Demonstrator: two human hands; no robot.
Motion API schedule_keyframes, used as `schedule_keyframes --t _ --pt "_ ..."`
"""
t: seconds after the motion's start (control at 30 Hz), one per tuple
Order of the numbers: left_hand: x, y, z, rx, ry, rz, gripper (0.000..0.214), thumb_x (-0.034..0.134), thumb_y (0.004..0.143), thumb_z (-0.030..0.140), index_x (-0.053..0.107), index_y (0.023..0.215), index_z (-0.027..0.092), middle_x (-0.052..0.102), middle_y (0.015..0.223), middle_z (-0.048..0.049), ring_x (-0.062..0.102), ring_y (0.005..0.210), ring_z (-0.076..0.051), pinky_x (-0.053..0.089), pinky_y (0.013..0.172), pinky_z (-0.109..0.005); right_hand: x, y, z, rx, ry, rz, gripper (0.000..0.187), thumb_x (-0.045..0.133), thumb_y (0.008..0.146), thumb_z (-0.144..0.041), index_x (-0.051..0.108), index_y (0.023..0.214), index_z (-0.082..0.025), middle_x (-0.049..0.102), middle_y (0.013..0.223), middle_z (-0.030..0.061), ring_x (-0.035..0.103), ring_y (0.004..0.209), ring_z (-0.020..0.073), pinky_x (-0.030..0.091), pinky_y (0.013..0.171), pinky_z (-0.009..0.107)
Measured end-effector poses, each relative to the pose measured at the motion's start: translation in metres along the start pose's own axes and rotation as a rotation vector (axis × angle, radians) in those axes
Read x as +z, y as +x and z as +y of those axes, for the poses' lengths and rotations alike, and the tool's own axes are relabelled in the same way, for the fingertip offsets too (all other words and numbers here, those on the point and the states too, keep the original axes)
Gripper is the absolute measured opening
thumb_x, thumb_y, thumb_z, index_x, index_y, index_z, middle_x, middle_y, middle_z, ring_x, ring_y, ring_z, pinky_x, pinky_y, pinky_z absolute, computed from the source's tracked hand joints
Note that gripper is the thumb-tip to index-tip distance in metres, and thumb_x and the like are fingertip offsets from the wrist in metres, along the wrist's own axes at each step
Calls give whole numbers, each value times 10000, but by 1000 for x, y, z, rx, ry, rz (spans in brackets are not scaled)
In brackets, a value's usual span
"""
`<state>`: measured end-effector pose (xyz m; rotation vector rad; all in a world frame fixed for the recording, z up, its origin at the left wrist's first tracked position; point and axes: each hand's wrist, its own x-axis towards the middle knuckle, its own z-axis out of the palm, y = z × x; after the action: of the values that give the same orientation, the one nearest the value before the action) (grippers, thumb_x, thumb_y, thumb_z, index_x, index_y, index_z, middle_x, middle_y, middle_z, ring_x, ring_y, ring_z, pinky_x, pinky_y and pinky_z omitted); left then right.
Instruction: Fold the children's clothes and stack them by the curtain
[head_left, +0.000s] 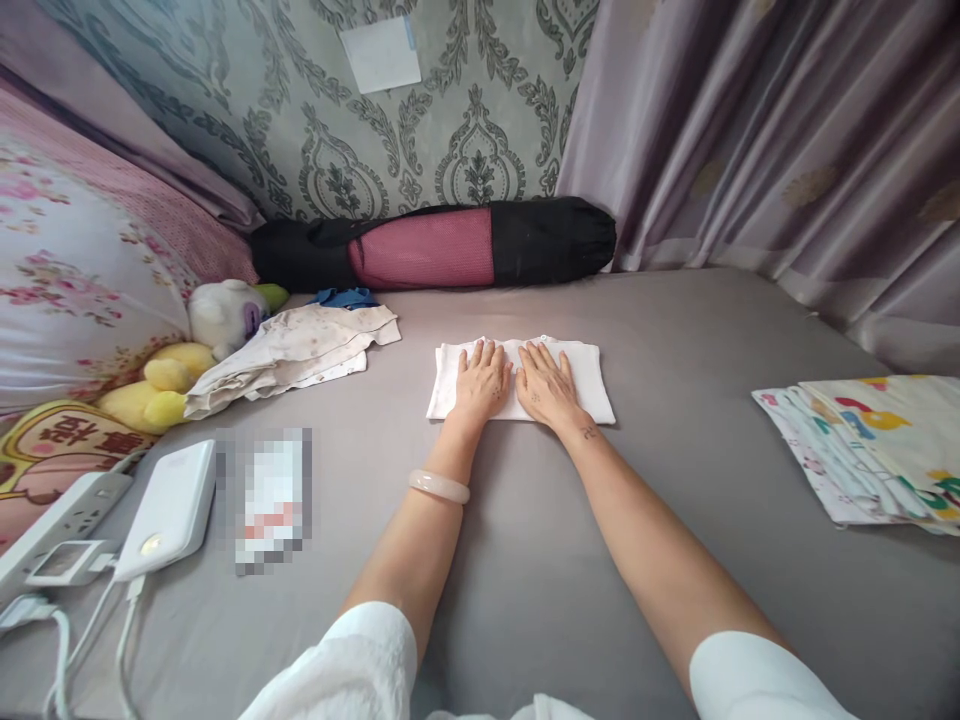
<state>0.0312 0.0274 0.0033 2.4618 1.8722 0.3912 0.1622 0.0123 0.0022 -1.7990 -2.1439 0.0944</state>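
A small white garment (589,375), folded into a flat rectangle, lies on the grey bed sheet (525,560) ahead of me. My left hand (481,380) rests flat on its left half with the fingers stretched out. My right hand (546,385) lies flat beside it on the middle of the cloth, fingers also extended. The two hands nearly touch at the thumbs. A pale bangle (439,486) circles my left wrist.
A crumpled cream garment (296,355) and plush toys (191,360) lie at the left. A power bank (169,510) and power strip (52,525) with cables sit near left. Folded printed cloths (877,445) are stacked at right. A black and pink roll bag (435,245) lies along the wall.
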Motion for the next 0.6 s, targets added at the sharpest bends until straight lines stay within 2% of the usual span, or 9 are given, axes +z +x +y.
schedule_keyframes --t 0.1,0.27,0.6 --pt "3 -1 -2 -29 13 10 533 251 1022 379 422 1473 152 376 1571 -133 267 1489 -276 182 1213 -522 2 -1 3 37 -14 44 539 289 991 -274 426 1487 -115 365 1575 119 250 1483 253 103 1209 508" --pt "7 -2 -3 -32 13 -29 560 250 1022 411 413 1476 127 375 1569 -144 290 1476 -304 215 1199 -531 5 -3 6 57 -24 9 549 277 994 -284 423 1486 -90 357 1578 126 256 1478 274 131 1202 525" --pt "2 -4 -6 -78 20 31 554 257 1022 415 439 1457 124 410 1547 -156 306 1470 -294 217 1202 -507 -1 -3 7 90 -20 3 549 272 995 -286 415 1489 -94 324 1594 129 234 1487 265 127 1206 508"
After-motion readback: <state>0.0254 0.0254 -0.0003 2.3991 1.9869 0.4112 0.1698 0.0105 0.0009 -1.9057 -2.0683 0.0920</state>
